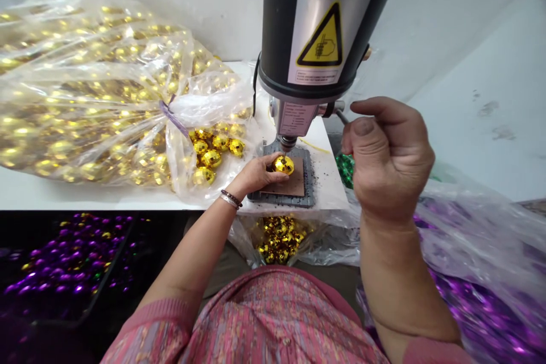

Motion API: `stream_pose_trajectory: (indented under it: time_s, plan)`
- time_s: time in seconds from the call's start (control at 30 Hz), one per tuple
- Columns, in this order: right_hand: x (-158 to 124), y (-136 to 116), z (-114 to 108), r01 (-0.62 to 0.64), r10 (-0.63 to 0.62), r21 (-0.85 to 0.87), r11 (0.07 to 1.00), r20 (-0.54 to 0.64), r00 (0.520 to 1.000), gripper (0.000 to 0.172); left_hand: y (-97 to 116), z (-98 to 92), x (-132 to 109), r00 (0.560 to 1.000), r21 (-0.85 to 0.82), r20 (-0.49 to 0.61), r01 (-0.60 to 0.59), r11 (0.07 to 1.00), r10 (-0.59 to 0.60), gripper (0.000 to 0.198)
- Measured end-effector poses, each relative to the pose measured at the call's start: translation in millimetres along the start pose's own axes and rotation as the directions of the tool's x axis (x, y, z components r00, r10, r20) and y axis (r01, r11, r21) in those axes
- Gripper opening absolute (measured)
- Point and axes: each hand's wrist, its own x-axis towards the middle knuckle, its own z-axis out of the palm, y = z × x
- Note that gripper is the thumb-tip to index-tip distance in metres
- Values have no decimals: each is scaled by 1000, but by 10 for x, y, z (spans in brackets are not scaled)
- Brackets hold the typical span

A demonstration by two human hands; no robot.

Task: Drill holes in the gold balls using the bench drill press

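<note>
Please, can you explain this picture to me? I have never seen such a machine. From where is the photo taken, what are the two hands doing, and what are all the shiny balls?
The photo comes from a camera worn on the person's head, looking down at their own two hands. The dark machine with the yellow warning sticker is a small bench drill standing on a white table. The left hand holds one faceted gold ball on the brown pad directly under the drill tip. The right hand is closed around the thin metal lever at the machine's side. On the table lies a big clear bag of gold balls; more gold balls sit in an open bag below the table edge. Purple balls lie in a dark tray at the left and in a plastic bag at the right.
</note>
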Motion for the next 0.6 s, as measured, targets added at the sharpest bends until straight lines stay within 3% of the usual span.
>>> stream_pose_trajectory:
  time_s: [0.6]
  plan:
    - [-146,196,3,41,-42,-14,999,-75,996,19,11,-23,0,1000,-33,28,-1,999,2,68]
